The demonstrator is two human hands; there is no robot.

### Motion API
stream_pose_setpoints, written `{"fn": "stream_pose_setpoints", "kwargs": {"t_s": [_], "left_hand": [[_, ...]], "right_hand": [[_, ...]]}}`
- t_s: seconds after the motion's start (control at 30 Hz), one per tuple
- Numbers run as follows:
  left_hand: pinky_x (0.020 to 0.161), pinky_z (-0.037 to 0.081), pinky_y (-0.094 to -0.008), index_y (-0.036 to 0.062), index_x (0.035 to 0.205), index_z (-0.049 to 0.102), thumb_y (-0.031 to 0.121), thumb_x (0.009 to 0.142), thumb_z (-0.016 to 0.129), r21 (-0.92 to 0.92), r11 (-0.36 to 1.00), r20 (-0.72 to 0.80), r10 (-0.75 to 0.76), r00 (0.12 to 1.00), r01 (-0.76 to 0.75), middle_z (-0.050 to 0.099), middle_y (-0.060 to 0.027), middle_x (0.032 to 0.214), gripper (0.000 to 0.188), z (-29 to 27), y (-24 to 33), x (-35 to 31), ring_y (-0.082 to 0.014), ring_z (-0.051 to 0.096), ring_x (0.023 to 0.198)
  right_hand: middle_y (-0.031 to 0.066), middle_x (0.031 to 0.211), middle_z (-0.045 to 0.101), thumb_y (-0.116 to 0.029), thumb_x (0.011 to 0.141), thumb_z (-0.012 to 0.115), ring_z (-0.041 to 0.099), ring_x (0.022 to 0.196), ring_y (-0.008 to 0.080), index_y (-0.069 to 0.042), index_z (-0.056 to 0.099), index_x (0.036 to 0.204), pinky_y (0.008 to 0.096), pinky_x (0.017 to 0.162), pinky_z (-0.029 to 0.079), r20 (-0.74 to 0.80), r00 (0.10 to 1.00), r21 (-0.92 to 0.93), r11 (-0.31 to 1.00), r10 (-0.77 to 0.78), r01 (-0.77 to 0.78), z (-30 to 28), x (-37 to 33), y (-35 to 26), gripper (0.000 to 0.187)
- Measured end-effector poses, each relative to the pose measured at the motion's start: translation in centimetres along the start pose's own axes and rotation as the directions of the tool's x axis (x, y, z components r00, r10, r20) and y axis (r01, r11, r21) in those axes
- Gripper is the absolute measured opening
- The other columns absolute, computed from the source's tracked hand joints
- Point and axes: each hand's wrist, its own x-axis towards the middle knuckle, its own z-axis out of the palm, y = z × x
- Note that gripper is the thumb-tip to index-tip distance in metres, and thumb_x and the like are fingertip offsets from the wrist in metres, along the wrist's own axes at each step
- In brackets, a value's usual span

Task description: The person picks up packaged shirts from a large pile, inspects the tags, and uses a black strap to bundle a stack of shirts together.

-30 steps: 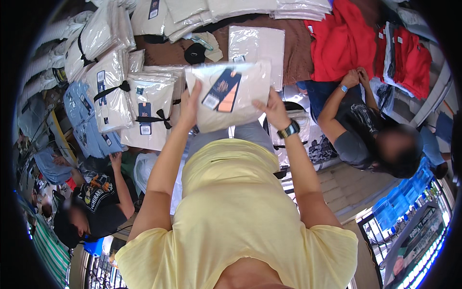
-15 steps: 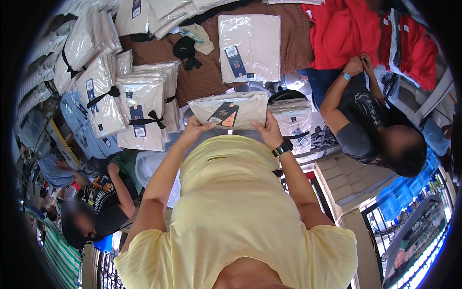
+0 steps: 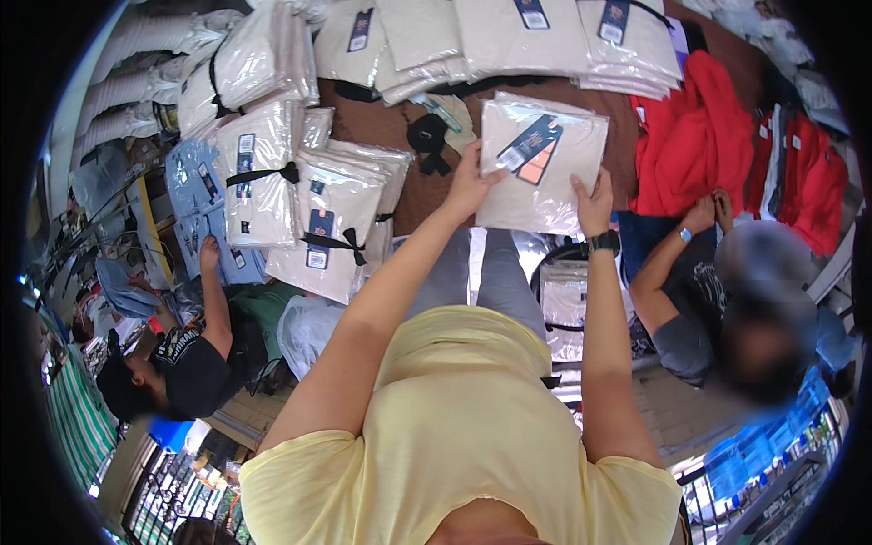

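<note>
A folded cream garment in a clear plastic bag (image 3: 568,177) is held out flat over the brown-covered table. Through the plastic show a dark hang tag and an orange-and-dark tag. My left hand (image 3: 474,186) grips the bag's left edge, its thumb on top by the tag. My right hand (image 3: 593,202) holds the lower right edge, thumb on top and fingers beneath. Left of the bag, a coil of black ribbon (image 3: 427,134) lies beside a small cream cloth piece (image 3: 461,118). The bag hides whatever lies under it.
Tied stacks of bagged cream garments (image 3: 341,204) stand at left. More bagged garments (image 3: 509,41) line the far side. Red garments (image 3: 686,136) lie at right, by a co-worker's hands (image 3: 708,213). Another person (image 3: 195,336) handles light blue garments (image 3: 195,186) at left.
Both my hands have moved forward and right with the bagged garment, from near my waist to over the table. It now faces up more flatly. The view has shifted too.
</note>
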Motion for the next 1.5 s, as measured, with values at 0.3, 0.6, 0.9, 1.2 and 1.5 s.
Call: {"fn": "stream_pose_setpoints", "kwargs": {"t_s": [0.3, 0.6, 0.9, 1.2, 1.5], "left_hand": [[0.096, 0.043, -0.0359, 0.0017, 0.132, 0.040, 0.010, 0.080, 0.070, 0.297, 0.955, -0.249, 0.072, 0.966, 0.006, 0.037, -0.0158, 0.136, 0.060, -2.7, 1.1, 0.9, -0.0258, 0.050, 0.113], [0.079, 0.044, -0.0265, -0.0001, 0.121, 0.042, 0.006, 0.080, 0.068, -0.088, 0.984, -0.755, 0.036, 0.654, -0.155, 0.053, -0.0116, 0.111, 0.049, -16.0, 5.7, 9.4, -0.0153, 0.053, 0.095], [0.065, 0.044, -0.0257, 0.0002, 0.118, 0.047, 0.004, 0.078, 0.067, -0.049, 0.999, -0.804, -0.042, 0.593, 0.005, 0.057, -0.0079, 0.091, 0.045, -21.6, 4.8, 15.7, -0.0138, 0.055, 0.080], [0.052, 0.042, -0.0250, 0.0060, 0.096, 0.054, 0.014, 0.088, 0.061, -0.603, 0.797, -0.554, -0.453, 0.699, 0.039, 0.054, -0.0065, 0.085, 0.014, -23.6, 7.7, 17.5, -0.0162, 0.051, 0.069], [0.051, 0.043, -0.0252, 0.0017, 0.102, 0.048, 0.008, 0.089, 0.055, -0.858, 0.506, -0.204, -0.501, 0.841, 0.093, 0.054, -0.0129, 0.088, 0.016, -24.2, 9.0, 17.4, -0.0232, 0.053, 0.075]], "right_hand": [[0.0252, 0.132, 0.040, -0.015, 0.062, 0.082, 0.038, 0.124, 0.0391, -0.004, 0.031, 0.138, 0.0427, 0.105, 0.031, -0.062, 0.997, -0.583, 0.810, 0.040, -0.068, 2.2, 3.8, 3.3, 0.093], [0.0257, 0.124, 0.038, -0.016, 0.067, 0.078, 0.039, 0.114, 0.0437, -0.009, 0.031, 0.139, 0.0495, 0.099, 0.031, -0.168, 0.985, -0.696, 0.713, -0.045, -0.086, 3.5, 1.5, -1.3, 0.086], [0.0247, 0.122, 0.040, -0.007, 0.067, 0.074, 0.038, 0.114, 0.0413, -0.006, 0.033, 0.137, 0.0484, 0.097, 0.030, -0.020, 0.985, -0.608, 0.784, -0.174, 0.126, 9.8, -2.7, -4.7, 0.081], [0.0243, 0.123, 0.039, -0.008, 0.068, 0.072, 0.039, 0.112, 0.0423, -0.007, 0.033, 0.137, 0.0486, 0.097, 0.031, -0.011, 0.998, -0.597, 0.801, -0.070, 0.049, 11.5, -4.1, -4.7, 0.079], [0.0241, 0.123, 0.040, -0.007, 0.069, 0.072, 0.040, 0.112, 0.0425, -0.007, 0.035, 0.136, 0.0477, 0.097, 0.033, -0.026, 0.998, -0.594, 0.804, -0.049, 0.024, 11.8, -4.0, -4.5, 0.077]]}}
